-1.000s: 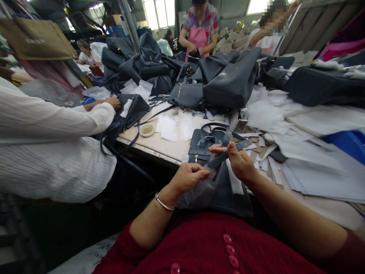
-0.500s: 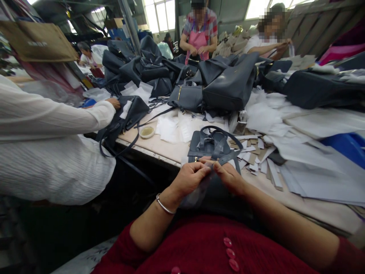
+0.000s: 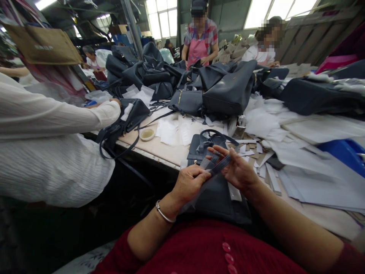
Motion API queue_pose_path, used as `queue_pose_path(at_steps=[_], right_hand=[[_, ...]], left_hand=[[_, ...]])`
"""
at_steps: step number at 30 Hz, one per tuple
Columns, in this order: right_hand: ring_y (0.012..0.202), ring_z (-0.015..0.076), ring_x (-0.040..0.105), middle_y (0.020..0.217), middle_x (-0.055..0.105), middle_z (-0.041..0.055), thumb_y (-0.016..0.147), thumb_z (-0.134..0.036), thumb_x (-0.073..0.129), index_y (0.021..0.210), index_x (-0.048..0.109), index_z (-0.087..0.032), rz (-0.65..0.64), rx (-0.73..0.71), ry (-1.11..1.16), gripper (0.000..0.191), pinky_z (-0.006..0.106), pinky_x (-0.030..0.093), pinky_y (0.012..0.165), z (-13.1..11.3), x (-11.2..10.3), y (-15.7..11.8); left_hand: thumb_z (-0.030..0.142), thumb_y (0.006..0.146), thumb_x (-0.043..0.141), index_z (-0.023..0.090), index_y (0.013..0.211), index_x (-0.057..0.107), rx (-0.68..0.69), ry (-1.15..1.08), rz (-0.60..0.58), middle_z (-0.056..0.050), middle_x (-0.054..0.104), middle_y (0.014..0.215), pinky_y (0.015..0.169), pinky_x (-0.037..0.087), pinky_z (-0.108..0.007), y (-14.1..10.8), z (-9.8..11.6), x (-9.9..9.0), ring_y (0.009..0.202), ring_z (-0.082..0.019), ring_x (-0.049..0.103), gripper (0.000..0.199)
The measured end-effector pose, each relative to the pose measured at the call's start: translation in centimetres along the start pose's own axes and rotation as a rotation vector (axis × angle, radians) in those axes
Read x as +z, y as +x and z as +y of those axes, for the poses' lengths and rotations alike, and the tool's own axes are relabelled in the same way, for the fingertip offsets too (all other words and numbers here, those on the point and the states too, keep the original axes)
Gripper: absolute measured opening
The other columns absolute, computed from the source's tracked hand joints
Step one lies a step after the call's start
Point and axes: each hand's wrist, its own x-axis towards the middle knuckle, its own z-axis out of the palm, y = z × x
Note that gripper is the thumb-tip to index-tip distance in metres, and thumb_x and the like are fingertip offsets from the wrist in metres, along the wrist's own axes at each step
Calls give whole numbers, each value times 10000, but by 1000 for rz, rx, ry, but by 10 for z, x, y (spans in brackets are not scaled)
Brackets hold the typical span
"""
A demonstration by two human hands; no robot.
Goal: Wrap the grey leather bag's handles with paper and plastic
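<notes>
A small dark blue bag (image 3: 216, 194) rests near my lap against the table edge, its upper part and looped handles on the table. My left hand (image 3: 191, 182) pinches a dark strap (image 3: 221, 164) together with clear plastic film. Around the strap's other end, my right hand (image 3: 236, 167) has its fingers spread, with the strap lying between thumb and fingers. A gold zipper pull (image 3: 195, 162) shows on the bag, left of the strap.
Dark bags (image 3: 228, 91) are heaped across the table (image 3: 167, 152). A small round dish (image 3: 147, 134) sits near its edge. Card strips (image 3: 272, 179) and white sheets lie right. A person in white (image 3: 54, 152) works at left; others stand behind the heap.
My right hand has opened and moved up and right from my left hand, exposing more strap. The view has tilted slightly. The seated person at the back right has lowered their hands.
</notes>
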Motion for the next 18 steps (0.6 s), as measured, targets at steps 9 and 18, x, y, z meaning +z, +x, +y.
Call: queue_pose_path(at_steps=[9, 18], right_hand=[[1201, 309, 594, 1239, 697, 87, 912, -640, 488, 1141, 740, -243, 38, -109, -157, 523, 503, 391, 1104, 2, 20, -3], [1082, 291, 665, 1205, 699, 118, 938, -664, 355, 1141, 709, -225, 31, 89, 351, 599, 504, 502, 964, -17, 7, 37]], left_hand=[[408, 876, 630, 155, 767, 755, -54, -15, -39, -32, 681, 735, 658, 441, -243, -3, -2, -3, 687, -142, 578, 303], [394, 849, 647, 151, 700, 716, -63, 13, 29, -17, 641, 687, 652, 429, -235, -7, 4, -11, 684, -139, 551, 293]])
